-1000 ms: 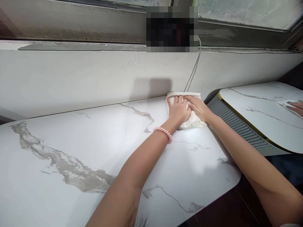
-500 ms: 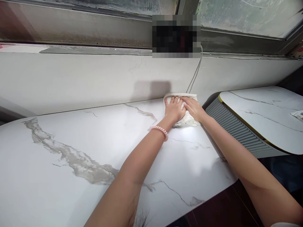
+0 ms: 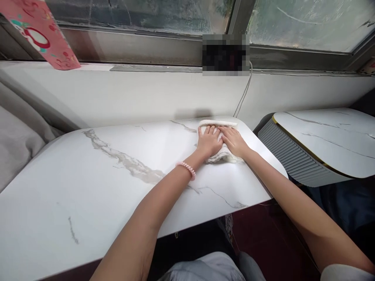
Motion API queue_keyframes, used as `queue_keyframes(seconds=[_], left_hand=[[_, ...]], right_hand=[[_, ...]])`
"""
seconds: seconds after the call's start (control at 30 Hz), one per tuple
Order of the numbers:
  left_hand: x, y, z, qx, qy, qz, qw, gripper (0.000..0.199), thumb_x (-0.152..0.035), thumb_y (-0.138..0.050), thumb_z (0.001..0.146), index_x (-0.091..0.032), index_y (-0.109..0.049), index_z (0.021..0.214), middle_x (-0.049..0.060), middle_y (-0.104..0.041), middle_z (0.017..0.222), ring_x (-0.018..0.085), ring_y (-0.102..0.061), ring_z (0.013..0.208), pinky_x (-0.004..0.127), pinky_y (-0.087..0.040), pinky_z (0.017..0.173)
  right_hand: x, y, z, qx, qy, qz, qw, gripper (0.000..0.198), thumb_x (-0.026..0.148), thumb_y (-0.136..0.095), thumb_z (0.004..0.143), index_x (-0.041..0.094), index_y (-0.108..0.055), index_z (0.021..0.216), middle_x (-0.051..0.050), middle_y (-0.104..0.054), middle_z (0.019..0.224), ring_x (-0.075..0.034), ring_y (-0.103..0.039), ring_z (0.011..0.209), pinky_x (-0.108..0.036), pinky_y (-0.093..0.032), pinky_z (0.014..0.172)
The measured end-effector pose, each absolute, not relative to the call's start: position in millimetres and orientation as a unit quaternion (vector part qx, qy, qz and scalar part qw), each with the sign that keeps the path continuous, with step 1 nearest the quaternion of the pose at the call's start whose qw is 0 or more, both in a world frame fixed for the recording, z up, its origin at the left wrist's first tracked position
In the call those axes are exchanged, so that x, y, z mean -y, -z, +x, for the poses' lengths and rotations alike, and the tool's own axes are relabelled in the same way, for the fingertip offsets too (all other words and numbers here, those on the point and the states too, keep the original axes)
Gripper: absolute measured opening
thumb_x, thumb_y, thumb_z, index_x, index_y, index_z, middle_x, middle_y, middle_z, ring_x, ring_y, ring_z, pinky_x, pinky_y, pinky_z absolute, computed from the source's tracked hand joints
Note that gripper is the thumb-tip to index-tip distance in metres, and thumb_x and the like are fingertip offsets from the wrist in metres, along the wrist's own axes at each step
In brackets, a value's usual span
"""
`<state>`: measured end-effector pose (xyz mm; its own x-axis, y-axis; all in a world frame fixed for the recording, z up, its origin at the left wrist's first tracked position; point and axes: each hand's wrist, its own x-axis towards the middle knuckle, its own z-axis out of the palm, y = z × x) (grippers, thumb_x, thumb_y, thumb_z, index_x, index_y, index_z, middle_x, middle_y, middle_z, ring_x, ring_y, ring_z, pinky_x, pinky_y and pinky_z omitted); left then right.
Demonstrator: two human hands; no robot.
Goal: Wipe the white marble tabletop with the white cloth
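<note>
A white folded cloth lies on the white marble-patterned tabletop, close to its back edge by the wall. Both hands press down on it side by side. My left hand rests flat on the cloth with fingers spread, and a pink coiled band circles that wrist. My right hand lies just to the right, fingers stretched out over the cloth, its thumb close to the left hand. Part of the cloth is hidden beneath the palms.
Behind the tabletop are a white wall and a window frame. A cable hangs from a blurred-out dark object on the sill. To the right stands a ribbed cabinet with a marble top. Grey fabric is at the left.
The view has shifted, bringing a pink decorated item, the grey fabric and my lap into sight. The cloth and both hands have come slightly away from the table's back edge.
</note>
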<state>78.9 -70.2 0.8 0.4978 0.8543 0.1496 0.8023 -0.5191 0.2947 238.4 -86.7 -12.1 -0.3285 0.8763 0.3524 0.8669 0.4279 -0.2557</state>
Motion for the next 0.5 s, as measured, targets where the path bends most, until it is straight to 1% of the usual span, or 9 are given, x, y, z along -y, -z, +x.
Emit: queue_keyframes(seconds=[0.17, 0.37, 0.5], left_hand=[[118, -2, 58, -0.478, -0.132, 0.864, 0.087, 0.055, -0.038, -0.023, 0.099, -0.016, -0.037, 0.148, 0.011, -0.031, 0.158, 0.027, -0.022, 0.147, 0.061, -0.007, 0.118], [179, -4, 32, -0.474, -0.122, 0.868, 0.084, 0.057, -0.04, -0.023, 0.1, -0.015, -0.034, 0.149, 0.012, -0.03, 0.158, 0.029, -0.021, 0.147, 0.063, -0.008, 0.118], [201, -5, 20, -0.473, -0.111, 0.871, 0.08, 0.057, -0.04, -0.023, 0.1, -0.013, -0.035, 0.149, 0.013, -0.03, 0.158, 0.03, -0.021, 0.147, 0.063, -0.007, 0.118]], right_hand=[[135, 9, 218, 0.826, -0.01, -0.522, 0.215, 0.056, 0.047, -0.017, 0.1, 0.02, -0.039, 0.144, -0.013, -0.049, 0.145, -0.029, -0.041, 0.136, -0.056, -0.03, 0.113], [195, 8, 196, 0.837, -0.012, -0.503, 0.214, 0.055, 0.045, -0.018, 0.101, 0.021, -0.034, 0.148, -0.013, -0.047, 0.146, -0.029, -0.039, 0.136, -0.056, -0.029, 0.113], [216, 7, 184, 0.839, -0.011, -0.499, 0.217, 0.052, 0.043, -0.021, 0.101, 0.024, -0.032, 0.148, -0.012, -0.047, 0.145, -0.029, -0.04, 0.136, -0.056, -0.028, 0.114]])
